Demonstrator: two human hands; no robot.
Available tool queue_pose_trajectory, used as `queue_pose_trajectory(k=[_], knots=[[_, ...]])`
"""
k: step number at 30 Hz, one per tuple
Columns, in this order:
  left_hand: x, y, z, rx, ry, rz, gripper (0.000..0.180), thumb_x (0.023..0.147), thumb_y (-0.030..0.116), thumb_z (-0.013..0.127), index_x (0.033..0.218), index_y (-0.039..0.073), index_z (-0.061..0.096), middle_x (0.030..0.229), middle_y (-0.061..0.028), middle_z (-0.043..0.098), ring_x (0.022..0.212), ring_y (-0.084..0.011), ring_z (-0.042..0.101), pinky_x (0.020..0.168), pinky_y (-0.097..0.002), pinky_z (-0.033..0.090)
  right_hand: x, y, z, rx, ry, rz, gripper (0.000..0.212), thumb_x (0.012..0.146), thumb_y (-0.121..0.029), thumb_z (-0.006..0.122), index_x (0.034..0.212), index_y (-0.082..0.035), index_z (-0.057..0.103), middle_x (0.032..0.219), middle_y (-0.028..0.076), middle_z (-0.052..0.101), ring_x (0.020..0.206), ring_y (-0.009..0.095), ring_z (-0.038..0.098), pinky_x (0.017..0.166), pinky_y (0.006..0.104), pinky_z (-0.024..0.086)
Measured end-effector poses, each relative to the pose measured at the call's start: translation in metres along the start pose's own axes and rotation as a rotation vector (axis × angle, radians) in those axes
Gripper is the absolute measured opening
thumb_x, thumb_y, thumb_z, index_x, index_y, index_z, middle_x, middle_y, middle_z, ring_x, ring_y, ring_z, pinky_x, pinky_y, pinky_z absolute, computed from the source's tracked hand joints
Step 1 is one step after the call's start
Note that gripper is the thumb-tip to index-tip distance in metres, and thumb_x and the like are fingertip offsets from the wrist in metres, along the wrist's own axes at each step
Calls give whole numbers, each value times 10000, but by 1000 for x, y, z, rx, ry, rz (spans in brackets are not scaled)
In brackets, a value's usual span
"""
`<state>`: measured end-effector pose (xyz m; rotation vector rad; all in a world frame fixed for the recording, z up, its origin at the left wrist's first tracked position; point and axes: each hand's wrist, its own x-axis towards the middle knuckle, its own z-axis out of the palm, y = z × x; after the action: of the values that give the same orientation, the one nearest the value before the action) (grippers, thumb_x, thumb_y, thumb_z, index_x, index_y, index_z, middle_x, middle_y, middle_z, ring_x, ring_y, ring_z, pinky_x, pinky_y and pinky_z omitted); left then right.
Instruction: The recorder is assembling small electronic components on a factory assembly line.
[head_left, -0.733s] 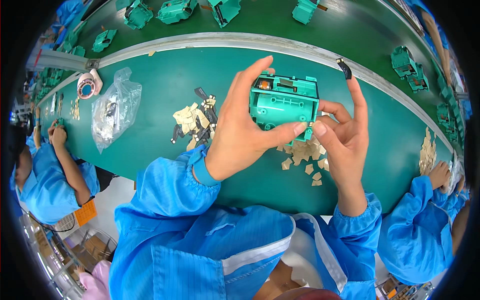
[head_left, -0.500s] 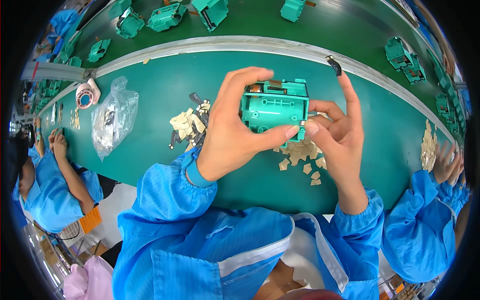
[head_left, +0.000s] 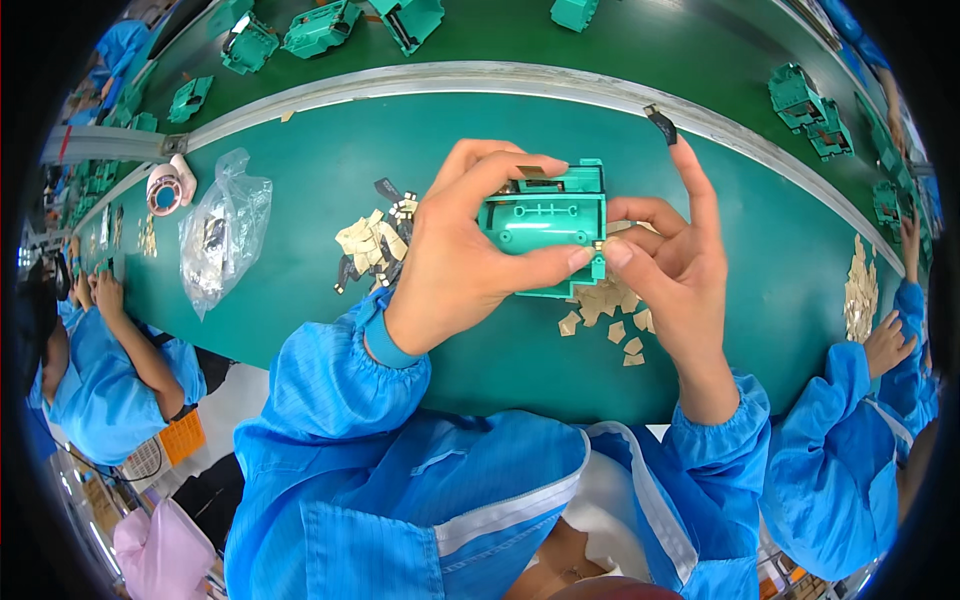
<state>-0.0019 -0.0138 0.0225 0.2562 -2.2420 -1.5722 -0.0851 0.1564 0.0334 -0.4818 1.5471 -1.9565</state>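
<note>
Green worktable (head_left: 340, 150) with pale rail (head_left: 480, 76), dark-green surface (head_left: 650, 55) beyond, light-grey floor (head_left: 236, 402) below

housing (head_left: 535, 222): teal; strip (head_left: 662, 125): black; scraps (head_left: 358, 240): beige; jacket (head_left: 372, 548): blue, faintly striped

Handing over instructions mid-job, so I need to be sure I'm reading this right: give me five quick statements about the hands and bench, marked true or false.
1. The left hand holds a green case. True.
2. The right hand is well away from that case. False: its thumb is at the case's right edge.
3. The right index finger is tucked under the case. False: it points up, with a black strip at its tip.
4. A clear bag lies left of both hands. True.
5. All the other green cases are on the near side of the metal rail. False: several sit beyond it.
</note>
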Motion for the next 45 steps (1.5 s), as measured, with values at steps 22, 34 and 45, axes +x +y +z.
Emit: queue_pose_trajectory(k=[22, 34, 45], knots=[[-4, 5, 1, 21, -22, -62, 503, 641, 174, 801, 1094, 57, 618, 1087, -92, 499, 1020, -205, 520, 886, -318, 430, 0, 1, 0, -88, -37, -53, 828, 811, 62, 600, 1449, -77, 92, 1065, 191, 553, 893, 213, 637, 734, 302, 556], [-6, 9, 4, 78, 9, -88, 508, 626, 190, 809, 1076, 68, 608, 1040, -80, 488, 973, -189, 504, 868, -305, 412, -1, -1, -1, -77, -51, -6, 816, 814, 64, 582, 1452, -82, 96, 1062, 186, 564, 926, 219, 629, 752, 295, 535], [-13, 11, 15, 117, 98, 4, 512, 626, 134, 800, 1073, 52, 566, 1036, -91, 453, 940, -190, 492, 825, -298, 422, 0, 6, -1, -16, -43, -37, 863, 791, 86, 573, 1461, -110, 66, 1087, 181, 556, 953, 215, 615, 804, 315, 516]])
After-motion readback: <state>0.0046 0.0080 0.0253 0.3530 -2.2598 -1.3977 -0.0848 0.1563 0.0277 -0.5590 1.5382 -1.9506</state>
